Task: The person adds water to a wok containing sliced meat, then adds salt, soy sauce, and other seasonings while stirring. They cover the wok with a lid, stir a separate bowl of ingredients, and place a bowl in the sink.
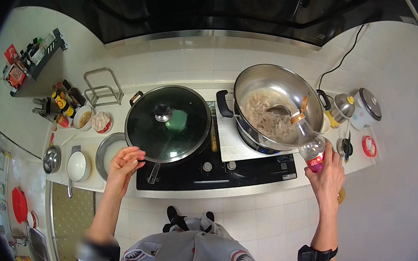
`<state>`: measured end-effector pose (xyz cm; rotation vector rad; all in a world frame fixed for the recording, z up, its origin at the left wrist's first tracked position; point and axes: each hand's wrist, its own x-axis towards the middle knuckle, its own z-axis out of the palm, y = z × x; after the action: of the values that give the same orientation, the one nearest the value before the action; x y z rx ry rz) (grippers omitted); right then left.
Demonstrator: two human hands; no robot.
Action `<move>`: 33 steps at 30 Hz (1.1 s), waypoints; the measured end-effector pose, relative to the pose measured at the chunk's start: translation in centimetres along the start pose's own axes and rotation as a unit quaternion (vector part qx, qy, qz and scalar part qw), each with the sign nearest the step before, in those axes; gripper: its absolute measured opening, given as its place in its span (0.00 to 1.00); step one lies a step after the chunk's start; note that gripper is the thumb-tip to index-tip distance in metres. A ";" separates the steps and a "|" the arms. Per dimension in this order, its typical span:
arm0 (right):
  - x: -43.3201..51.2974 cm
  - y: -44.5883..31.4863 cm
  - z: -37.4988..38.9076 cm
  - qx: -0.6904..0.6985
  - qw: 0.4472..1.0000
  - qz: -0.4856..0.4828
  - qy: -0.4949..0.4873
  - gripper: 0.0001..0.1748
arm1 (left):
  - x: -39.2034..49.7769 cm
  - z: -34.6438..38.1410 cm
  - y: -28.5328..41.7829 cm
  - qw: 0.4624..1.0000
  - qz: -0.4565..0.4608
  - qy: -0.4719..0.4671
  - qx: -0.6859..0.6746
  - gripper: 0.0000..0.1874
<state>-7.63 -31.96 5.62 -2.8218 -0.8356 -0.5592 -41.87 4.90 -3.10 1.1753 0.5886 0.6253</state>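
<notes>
My right hand [326, 176] grips a clear plastic bottle [311, 143] with a red label. The bottle is tilted, its uncapped mouth over the near right rim of a steel pot [283, 79]. In the pot lie pale strips of meat [264, 113] in cloudy liquid, with a metal ladle [280, 108] among them. My left hand [126, 163] holds nothing, its fingers loosely bent, near the rim of a large pan with a glass lid [168, 123]. Whether liquid is leaving the bottle, I cannot tell.
The range hood [216, 6] hangs above. Left of the pan are a steel basin [106, 153], a white bowl [78, 166], a bowl of pale food [101, 122] and sauce bottles [64, 105]. A kettle [341, 107] and a rice cooker [367, 109] stand at the right.
</notes>
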 end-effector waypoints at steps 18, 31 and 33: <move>4.2 -0.7 0.8 -0.123 0.992 -0.035 -0.010 0.49 | -0.2 -1.0 -1.1 0.999 0.004 0.032 -0.023 0.15; 5.5 -1.0 1.5 -0.140 0.989 -0.047 0.005 0.45 | 0.5 -0.8 -1.2 0.999 -0.009 0.044 -0.027 0.14; 5.6 -1.0 1.5 -0.143 0.989 -0.036 -0.008 0.45 | 0.5 -0.8 -1.3 0.999 -0.008 0.047 -0.024 0.14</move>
<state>-3.33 -27.94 6.45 -3.0656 -0.9330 -0.7201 -41.87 5.44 -4.59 1.0994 0.6585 0.6806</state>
